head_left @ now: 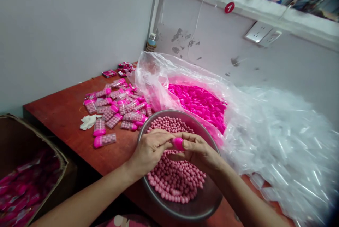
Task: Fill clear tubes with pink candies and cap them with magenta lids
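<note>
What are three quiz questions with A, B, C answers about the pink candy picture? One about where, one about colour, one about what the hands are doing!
1. Where are the loose pink balls?
A. metal bowl
B. cardboard box
C. floor

2. What colour is the cap?
A. blue
B. pink
C. green

3. What are the hands doing?
A. resting flat
B. both pinching the cap
C. lifting the bowl

Answers: 1 A, balls fill the bowl. 2 B, it is bright pink. 3 B, the left hand and right hand meet on the cap.
</note>
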